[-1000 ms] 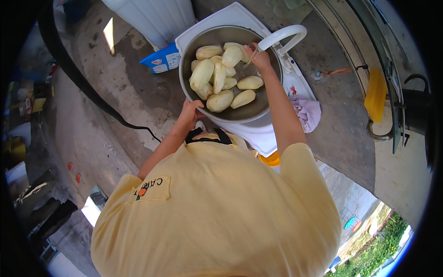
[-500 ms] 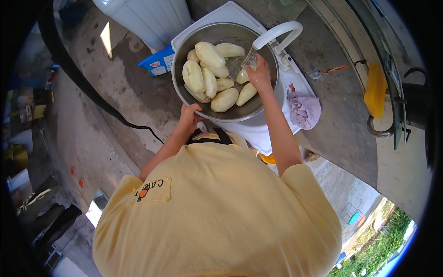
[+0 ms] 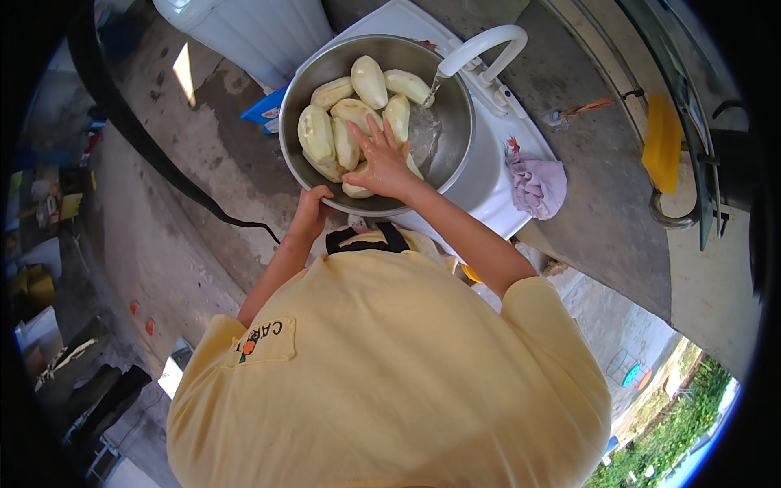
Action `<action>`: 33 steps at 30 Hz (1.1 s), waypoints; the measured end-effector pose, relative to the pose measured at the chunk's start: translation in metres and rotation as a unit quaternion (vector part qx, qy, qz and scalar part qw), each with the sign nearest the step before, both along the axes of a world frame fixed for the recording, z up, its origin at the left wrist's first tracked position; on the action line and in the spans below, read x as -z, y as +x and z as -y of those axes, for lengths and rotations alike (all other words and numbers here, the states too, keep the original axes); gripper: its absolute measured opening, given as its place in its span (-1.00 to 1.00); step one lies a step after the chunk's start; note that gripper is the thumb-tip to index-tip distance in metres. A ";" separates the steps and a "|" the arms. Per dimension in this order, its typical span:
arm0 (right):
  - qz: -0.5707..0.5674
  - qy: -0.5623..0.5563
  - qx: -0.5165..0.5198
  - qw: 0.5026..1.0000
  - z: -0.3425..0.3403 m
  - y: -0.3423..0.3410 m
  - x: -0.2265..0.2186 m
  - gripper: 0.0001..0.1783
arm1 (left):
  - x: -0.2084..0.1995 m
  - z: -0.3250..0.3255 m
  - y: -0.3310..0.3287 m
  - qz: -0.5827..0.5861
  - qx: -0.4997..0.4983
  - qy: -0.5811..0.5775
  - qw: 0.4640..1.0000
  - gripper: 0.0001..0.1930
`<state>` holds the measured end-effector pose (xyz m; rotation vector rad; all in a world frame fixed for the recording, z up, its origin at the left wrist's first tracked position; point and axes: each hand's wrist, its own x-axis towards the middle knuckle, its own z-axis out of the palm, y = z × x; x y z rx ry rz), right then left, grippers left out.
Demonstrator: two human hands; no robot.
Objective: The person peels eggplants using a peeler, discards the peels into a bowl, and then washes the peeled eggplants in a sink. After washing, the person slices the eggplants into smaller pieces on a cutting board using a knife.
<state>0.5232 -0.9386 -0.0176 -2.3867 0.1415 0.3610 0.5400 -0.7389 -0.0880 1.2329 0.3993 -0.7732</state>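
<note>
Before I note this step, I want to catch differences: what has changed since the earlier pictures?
The right hand has moved from near the faucet, leftward and toward the person, onto the pale peeled vegetables, now bunched further left in the bowl. The left hand still holds the bowl's rim; water still runs.

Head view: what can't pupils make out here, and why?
All in the head view:
Parts of the pale vegetables: hidden by the right hand.
Bottom of the bowl, left side: covered by vegetables.
White bin: part cut off by the upper edge.
Orange object: mostly hidden by shirt and sink.
</note>
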 end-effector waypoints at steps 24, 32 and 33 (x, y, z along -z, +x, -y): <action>0.179 0.001 0.188 0.966 0.124 0.061 0.084 -0.05 | -0.037 0.027 0.001 0.012 0.018 -0.011 1.000 -0.32; 0.103 0.129 0.257 0.952 0.145 0.058 0.131 -0.06 | -0.049 0.039 0.000 0.033 0.055 0.020 0.998 -0.29; 0.090 0.168 0.255 0.948 0.153 0.065 0.141 -0.06 | -0.048 0.043 0.002 0.035 0.063 0.038 0.997 -0.29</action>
